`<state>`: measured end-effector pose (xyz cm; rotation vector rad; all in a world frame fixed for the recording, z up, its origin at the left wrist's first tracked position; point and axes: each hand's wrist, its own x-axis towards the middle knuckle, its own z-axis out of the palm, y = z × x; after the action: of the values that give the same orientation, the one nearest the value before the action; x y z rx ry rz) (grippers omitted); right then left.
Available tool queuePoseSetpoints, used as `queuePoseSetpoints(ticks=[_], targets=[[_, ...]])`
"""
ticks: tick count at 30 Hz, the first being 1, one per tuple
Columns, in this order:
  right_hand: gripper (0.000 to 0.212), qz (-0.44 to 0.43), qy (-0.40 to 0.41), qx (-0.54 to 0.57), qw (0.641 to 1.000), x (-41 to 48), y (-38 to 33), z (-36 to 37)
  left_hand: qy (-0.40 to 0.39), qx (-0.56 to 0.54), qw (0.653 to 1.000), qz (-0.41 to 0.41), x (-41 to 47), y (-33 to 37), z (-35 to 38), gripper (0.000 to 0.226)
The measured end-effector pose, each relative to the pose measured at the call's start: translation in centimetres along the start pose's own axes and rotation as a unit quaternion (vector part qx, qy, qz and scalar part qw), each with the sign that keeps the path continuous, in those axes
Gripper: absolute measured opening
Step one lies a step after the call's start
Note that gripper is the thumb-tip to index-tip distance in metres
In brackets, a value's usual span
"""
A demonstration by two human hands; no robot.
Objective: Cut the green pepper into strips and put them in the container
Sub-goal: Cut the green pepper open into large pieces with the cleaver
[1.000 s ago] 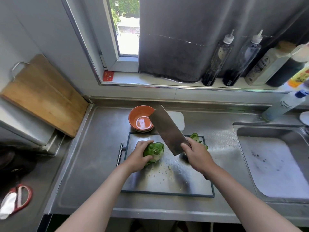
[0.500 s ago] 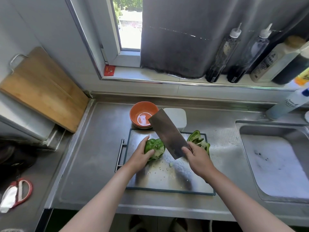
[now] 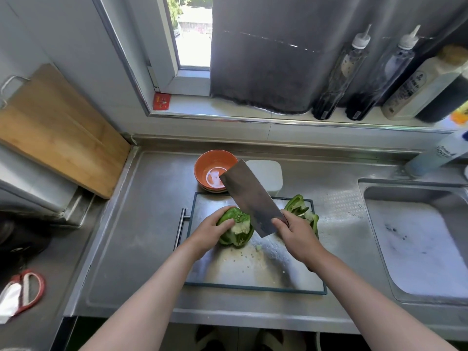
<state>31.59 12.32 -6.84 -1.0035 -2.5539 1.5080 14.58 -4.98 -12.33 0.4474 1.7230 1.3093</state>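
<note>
A green pepper half point(image 3: 236, 230) with its white seed core showing lies on the steel cutting board point(image 3: 255, 272). My left hand point(image 3: 211, 230) grips it from the left. My right hand point(image 3: 296, 235) holds a wide cleaver point(image 3: 252, 197), its blade raised and slanting up-left above the pepper half. A second pepper half point(image 3: 302, 211) lies at the board's far right, partly hidden by my right hand. Behind the board stand an orange bowl point(image 3: 214, 171) and a white container point(image 3: 266, 173), partly covered by the blade.
A sink point(image 3: 417, 239) opens to the right. Several bottles point(image 3: 367, 79) line the window sill. A wooden board point(image 3: 55, 130) leans at the left wall. Red scissors point(image 3: 24, 292) lie at the lower left. Loose seeds dot the steel board.
The cleaver has tipped a little closer to the pepper half. My left hand keeps its hold on the pepper; the view has shifted slightly.
</note>
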Motion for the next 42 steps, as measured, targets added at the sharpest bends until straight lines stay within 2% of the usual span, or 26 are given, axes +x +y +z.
queuePoseSetpoints(ticks=[3, 8, 12, 16, 20, 25, 30, 34, 38, 42], targets=[[0.016, 0.015, -0.020, 0.005, 1.000, 0.1, 0.2, -0.2, -0.012, -0.020, 0.999, -0.024, 0.1, -0.1, -0.3, 0.032], [0.017, 0.010, 0.010, 0.020, 1.000, 0.2, 0.4, 0.7, -0.016, -0.061, 0.998, -0.027, 0.5, -0.5, 0.3, 0.029], [0.015, 0.017, -0.040, 0.002, 0.999, 1.1, 0.3, 0.2, -0.041, -0.042, 0.997, -0.048, 0.9, -0.8, -0.7, 0.035], [0.013, 0.011, -0.033, 0.017, 0.999, 1.2, 0.1, 0.5, -0.036, -0.092, 0.994, -0.054, 0.8, -0.9, -0.3, 0.032], [0.015, 0.011, -0.051, 0.004, 0.999, 1.6, 0.2, 0.1, -0.058, -0.054, 0.996, -0.046, 0.8, -0.7, -0.7, 0.033], [0.012, -0.001, -0.007, 0.007, 1.000, 1.4, -0.7, 1.2, -0.004, -0.086, 0.995, -0.044, 1.0, -0.5, -0.3, 0.028], [0.015, 0.027, -0.078, 0.036, 0.996, 2.1, 0.2, 0.0, -0.091, -0.081, 0.990, -0.074, 0.7, -0.1, -1.3, 0.035], [0.016, 0.015, -0.065, 0.020, 0.998, 2.0, 0.1, 0.1, -0.085, -0.104, 0.988, -0.077, 0.7, -0.1, -1.0, 0.037], [0.017, 0.025, -0.088, 0.036, 0.995, 2.0, 0.5, -0.3, -0.110, -0.084, 0.987, -0.081, 0.3, 0.6, -1.4, 0.035], [0.016, 0.016, -0.077, 0.009, 0.997, 2.0, -0.3, -0.3, -0.045, -0.066, 0.996, -0.045, 0.3, 0.0, -0.3, 0.034]])
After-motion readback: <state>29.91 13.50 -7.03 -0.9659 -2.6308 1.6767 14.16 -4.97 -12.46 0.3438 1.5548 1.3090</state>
